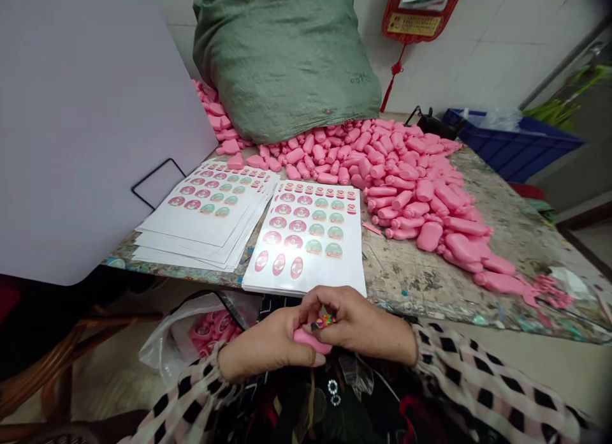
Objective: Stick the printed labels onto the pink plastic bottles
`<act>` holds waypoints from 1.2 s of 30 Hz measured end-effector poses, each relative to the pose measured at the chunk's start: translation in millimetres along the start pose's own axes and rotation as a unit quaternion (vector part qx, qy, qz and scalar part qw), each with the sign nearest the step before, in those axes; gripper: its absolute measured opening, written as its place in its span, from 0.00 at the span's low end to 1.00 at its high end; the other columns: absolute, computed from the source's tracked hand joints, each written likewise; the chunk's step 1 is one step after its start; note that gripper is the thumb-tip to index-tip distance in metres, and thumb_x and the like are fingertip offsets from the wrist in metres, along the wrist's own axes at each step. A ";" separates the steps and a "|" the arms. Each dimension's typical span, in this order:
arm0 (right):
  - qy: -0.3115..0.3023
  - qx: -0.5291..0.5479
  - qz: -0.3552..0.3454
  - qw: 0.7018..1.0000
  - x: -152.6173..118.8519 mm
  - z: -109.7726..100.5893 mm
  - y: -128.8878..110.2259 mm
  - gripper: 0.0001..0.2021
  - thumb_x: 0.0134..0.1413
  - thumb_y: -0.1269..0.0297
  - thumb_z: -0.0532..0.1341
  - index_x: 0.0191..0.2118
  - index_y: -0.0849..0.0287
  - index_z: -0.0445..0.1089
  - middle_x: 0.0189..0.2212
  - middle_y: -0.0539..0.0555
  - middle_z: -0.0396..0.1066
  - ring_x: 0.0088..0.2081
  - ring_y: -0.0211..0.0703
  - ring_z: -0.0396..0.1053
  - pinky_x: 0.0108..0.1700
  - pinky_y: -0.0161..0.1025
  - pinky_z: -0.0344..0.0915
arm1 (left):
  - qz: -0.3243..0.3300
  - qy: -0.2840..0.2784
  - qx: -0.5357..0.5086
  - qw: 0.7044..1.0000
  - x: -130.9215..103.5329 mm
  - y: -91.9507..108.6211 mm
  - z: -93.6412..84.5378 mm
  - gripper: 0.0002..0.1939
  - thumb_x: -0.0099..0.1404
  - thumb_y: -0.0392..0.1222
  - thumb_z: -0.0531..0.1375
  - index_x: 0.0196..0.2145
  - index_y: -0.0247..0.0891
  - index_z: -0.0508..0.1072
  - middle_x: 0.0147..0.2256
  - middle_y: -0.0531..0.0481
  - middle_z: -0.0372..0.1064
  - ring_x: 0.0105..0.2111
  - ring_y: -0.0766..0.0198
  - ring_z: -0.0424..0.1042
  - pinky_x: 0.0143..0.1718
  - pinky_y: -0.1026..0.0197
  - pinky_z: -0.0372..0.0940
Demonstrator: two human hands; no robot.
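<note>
In front of my lap, my left hand [272,345] is closed around a small pink plastic bottle [312,340]. My right hand [356,319] curls over the same bottle, its thumb and fingers pressed together against it. A multicoloured patch [325,321] shows at the right fingers; whether it is a wrap on a finger or a separate piece I cannot tell. Just beyond the hands lies a sticker sheet [313,275] with pink and green oval and dome-shaped labels. A second stack of such sheets [191,230] fans out to its left.
Many pink bottles [406,176] are heaped across the worn table [406,272], below a large green sack [287,61]. A blue crate [516,150] stands at the back right. Beneath the table edge, a clear bag [167,335] holds labelled pink pieces. A pale panel [95,112] blocks the left.
</note>
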State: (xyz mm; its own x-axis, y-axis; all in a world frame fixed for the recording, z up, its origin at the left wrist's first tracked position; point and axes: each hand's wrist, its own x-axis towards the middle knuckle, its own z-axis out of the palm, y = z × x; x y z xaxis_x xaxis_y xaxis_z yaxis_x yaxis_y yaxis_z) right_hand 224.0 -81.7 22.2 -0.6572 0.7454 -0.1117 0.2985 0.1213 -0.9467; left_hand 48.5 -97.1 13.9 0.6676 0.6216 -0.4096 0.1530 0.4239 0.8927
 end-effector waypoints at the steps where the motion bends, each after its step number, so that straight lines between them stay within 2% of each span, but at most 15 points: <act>1: 0.018 0.005 0.000 1.000 4.1 0.4 2.3 0.13 0.48 0.66 0.61 0.42 0.53 0.67 0.35 0.48 0.69 0.33 0.37 0.66 0.33 0.33 0.61 | -0.008 0.003 -0.006 1.000 -1.0 -1.9 -0.5 0.17 0.48 0.32 0.62 0.39 0.37 0.72 0.32 0.54 0.69 0.32 0.66 0.66 0.36 0.64 0.60; 4: 0.116 -0.055 0.008 0.992 19.6 -5.7 12.1 0.13 0.56 0.57 0.55 0.47 0.52 0.65 0.38 0.50 0.67 0.35 0.38 0.65 0.36 0.35 0.61 | -0.021 0.032 -0.036 0.999 -5.6 -9.7 -3.7 0.15 0.50 0.34 0.61 0.38 0.36 0.69 0.30 0.53 0.68 0.28 0.68 0.65 0.31 0.65 0.59; 5: 0.148 -0.102 0.018 0.984 25.3 -9.0 16.0 0.13 0.59 0.56 0.52 0.46 0.52 0.66 0.38 0.51 0.67 0.36 0.39 0.64 0.38 0.36 0.60 | -0.010 0.064 -0.040 0.997 -7.0 -12.2 -5.6 0.15 0.51 0.35 0.61 0.39 0.37 0.68 0.29 0.53 0.67 0.27 0.68 0.65 0.30 0.65 0.58; 7: 0.182 -0.212 0.041 0.959 35.8 -14.7 23.5 0.13 0.60 0.57 0.49 0.43 0.52 0.68 0.37 0.52 0.66 0.39 0.40 0.64 0.40 0.38 0.58 | 0.037 0.180 0.001 0.983 -9.2 -15.4 -11.1 0.14 0.53 0.39 0.61 0.38 0.39 0.65 0.28 0.54 0.67 0.27 0.68 0.64 0.31 0.65 0.58; 9: 0.184 -0.306 0.061 0.932 44.2 -17.0 28.9 0.13 0.61 0.59 0.49 0.45 0.51 0.68 0.38 0.52 0.66 0.39 0.41 0.65 0.40 0.37 0.57 | 0.092 0.320 0.114 0.936 -9.9 -16.1 -19.0 0.11 0.56 0.43 0.59 0.36 0.40 0.65 0.30 0.54 0.67 0.29 0.66 0.65 0.33 0.63 0.58; 11: 0.180 -0.371 0.070 0.908 50.3 -15.5 31.3 0.13 0.61 0.59 0.48 0.47 0.51 0.66 0.39 0.53 0.66 0.39 0.42 0.65 0.38 0.37 0.57 | 0.115 0.402 0.253 0.872 -8.9 -14.8 -27.9 0.09 0.59 0.45 0.57 0.37 0.40 0.66 0.33 0.52 0.68 0.34 0.62 0.66 0.37 0.60 0.58; 13: 0.181 -0.419 0.078 0.886 54.7 -12.1 30.9 0.14 0.62 0.59 0.46 0.46 0.52 0.65 0.39 0.54 0.66 0.39 0.42 0.66 0.35 0.37 0.56 | 0.105 0.410 0.375 0.825 -6.3 -13.0 -35.8 0.12 0.62 0.46 0.53 0.42 0.41 0.67 0.38 0.48 0.69 0.39 0.57 0.66 0.40 0.57 0.58; 15: 0.179 -0.457 0.088 0.867 57.8 -9.1 29.0 0.15 0.63 0.58 0.44 0.44 0.53 0.65 0.39 0.55 0.65 0.38 0.42 0.66 0.32 0.36 0.55 | 0.091 0.389 0.459 0.794 -3.1 -11.9 -40.8 0.16 0.63 0.45 0.51 0.48 0.41 0.66 0.45 0.45 0.68 0.43 0.54 0.66 0.43 0.55 0.57; 17: 0.174 -0.483 0.094 0.853 60.0 -7.7 26.9 0.15 0.63 0.58 0.43 0.43 0.54 0.65 0.39 0.55 0.65 0.37 0.42 0.66 0.31 0.36 0.55 | 0.067 0.370 0.510 0.774 -0.3 -12.1 -42.4 0.19 0.63 0.44 0.51 0.52 0.41 0.64 0.49 0.45 0.67 0.44 0.53 0.66 0.43 0.54 0.58; 20: 0.157 -0.514 0.093 0.838 62.0 -8.9 24.7 0.16 0.63 0.59 0.43 0.42 0.55 0.65 0.38 0.56 0.65 0.36 0.43 0.66 0.30 0.37 0.54 | 0.027 0.358 0.553 0.752 1.8 -14.0 -41.2 0.21 0.63 0.45 0.52 0.53 0.42 0.62 0.46 0.43 0.69 0.40 0.51 0.68 0.38 0.54 0.59; 23: 0.133 -0.534 0.079 0.831 62.9 -12.3 23.4 0.16 0.64 0.59 0.43 0.41 0.56 0.65 0.37 0.56 0.65 0.35 0.42 0.65 0.29 0.37 0.52 | 0.016 0.355 0.566 0.744 2.4 -15.8 -40.4 0.22 0.63 0.47 0.51 0.54 0.41 0.61 0.43 0.42 0.71 0.38 0.50 0.69 0.35 0.54 0.58; 28: 0.102 -0.541 0.059 0.833 63.9 -18.8 22.8 0.16 0.64 0.60 0.43 0.41 0.56 0.66 0.37 0.55 0.65 0.35 0.41 0.65 0.28 0.37 0.51 | 0.018 0.359 0.547 0.756 5.0 -18.1 -40.1 0.24 0.63 0.50 0.51 0.55 0.42 0.61 0.44 0.44 0.70 0.39 0.53 0.68 0.35 0.56 0.58; 36: 0.103 -0.512 0.032 0.852 62.8 -23.0 30.8 0.13 0.63 0.59 0.46 0.42 0.53 0.66 0.37 0.52 0.63 0.34 0.38 0.64 0.28 0.35 0.50 | -0.003 0.384 0.563 0.732 8.0 -21.4 -34.8 0.24 0.63 0.51 0.52 0.56 0.45 0.58 0.44 0.50 0.70 0.39 0.57 0.67 0.36 0.58 0.58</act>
State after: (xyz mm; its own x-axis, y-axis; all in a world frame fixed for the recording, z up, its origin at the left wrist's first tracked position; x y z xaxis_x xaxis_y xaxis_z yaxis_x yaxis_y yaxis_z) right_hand 207.8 -16.1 -7.1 -0.5126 0.8586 0.0027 0.8460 0.5056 -0.1693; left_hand 25.3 -78.3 -15.0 0.1238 0.9922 -0.0119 0.9461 -0.1144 0.3030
